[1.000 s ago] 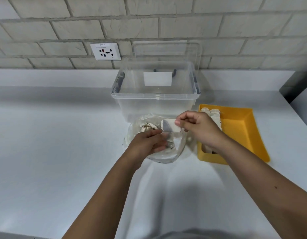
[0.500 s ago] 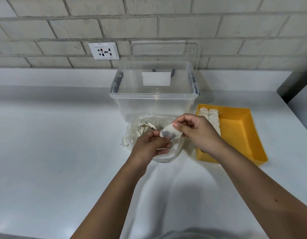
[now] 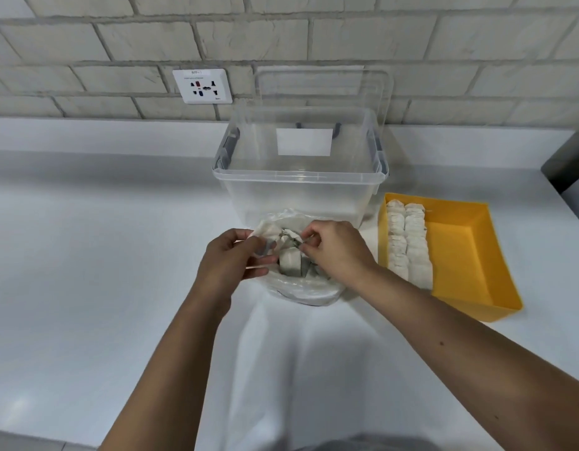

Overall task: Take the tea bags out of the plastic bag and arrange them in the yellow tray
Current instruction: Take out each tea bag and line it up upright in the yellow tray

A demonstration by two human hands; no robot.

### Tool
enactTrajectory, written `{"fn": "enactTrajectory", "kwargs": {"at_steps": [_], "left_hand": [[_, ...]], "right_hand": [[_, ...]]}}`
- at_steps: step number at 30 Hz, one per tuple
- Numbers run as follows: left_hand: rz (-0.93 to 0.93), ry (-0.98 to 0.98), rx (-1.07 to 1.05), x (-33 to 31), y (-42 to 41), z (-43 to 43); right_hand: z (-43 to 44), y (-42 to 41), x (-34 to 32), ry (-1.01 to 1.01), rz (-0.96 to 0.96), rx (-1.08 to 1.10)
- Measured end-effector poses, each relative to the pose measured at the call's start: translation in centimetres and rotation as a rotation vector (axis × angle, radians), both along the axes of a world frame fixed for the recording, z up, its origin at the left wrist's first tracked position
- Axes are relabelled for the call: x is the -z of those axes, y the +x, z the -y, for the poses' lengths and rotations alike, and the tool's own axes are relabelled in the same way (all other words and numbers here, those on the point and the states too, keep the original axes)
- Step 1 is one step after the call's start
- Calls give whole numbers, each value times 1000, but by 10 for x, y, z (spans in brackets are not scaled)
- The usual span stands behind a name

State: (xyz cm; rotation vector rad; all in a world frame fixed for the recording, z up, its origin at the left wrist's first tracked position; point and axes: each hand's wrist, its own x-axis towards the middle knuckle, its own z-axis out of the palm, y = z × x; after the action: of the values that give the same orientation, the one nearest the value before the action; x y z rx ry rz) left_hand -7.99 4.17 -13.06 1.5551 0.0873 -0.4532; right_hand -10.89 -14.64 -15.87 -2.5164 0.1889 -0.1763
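Here, the fingers [image 3: 311, 236] of the right hand [image 3: 338, 252] are curled into a pinch at the top of a tea bag [image 3: 289, 264], which stands grey and upright in the mouth of the plastic bag [image 3: 306, 289]; whether they hold its paper or its string is too small to tell. Opposite, the left hand [image 3: 234, 260] has its thumb and fingers [image 3: 265, 259] closed on the bag's crumpled white rim, the lower fingertips reaching in to the tea bag's side. More loose tea bags lie jumbled inside the plastic bag, which sits on the white counter [image 3: 102, 271] between the two wrists. Just behind it stands a clear storage bin [image 3: 298, 187], its lid [image 3: 324, 89] propped against the brick wall [image 3: 379, 37]. To the right, near the bag but apart from it, the yellow tray [image 3: 467, 255] holds two neat rows of tea bags [image 3: 408, 245] along its left wall. A wall socket [image 3: 202, 86] sits left of the bin.
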Motion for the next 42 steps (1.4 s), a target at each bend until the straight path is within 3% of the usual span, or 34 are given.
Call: {"fn": "enactTrajectory", "kwargs": {"at_steps": [3,6,13,21,24,28,35,39,42], "left_hand": [[22,6,-17,-2,1,-1],[54,26,-35,1,3,0],[123,64,-74,5,3,4],[164,156,-22,7,-5,28],[102,151,40,8,-11,38],[-4,69,81,6,-17,42],[36,6,193,4,-17,33],[91,57,27,7,-4,22],[124,60,-98,7,8,9]], "right_hand": [[-5,10,8,-162,-19,13],[-3,12,15,-192,-1,23],[19,-9,11,96,40,43],[40,-37,-28,499,-154,-73],[37,-40,-37,487,-197,-149],[32,-34,-35,382,-122,-78],[19,-19,-28,525,-105,-5],[13,-8,-19,618,-104,25],[10,-1,-6,533,-128,73]]}}
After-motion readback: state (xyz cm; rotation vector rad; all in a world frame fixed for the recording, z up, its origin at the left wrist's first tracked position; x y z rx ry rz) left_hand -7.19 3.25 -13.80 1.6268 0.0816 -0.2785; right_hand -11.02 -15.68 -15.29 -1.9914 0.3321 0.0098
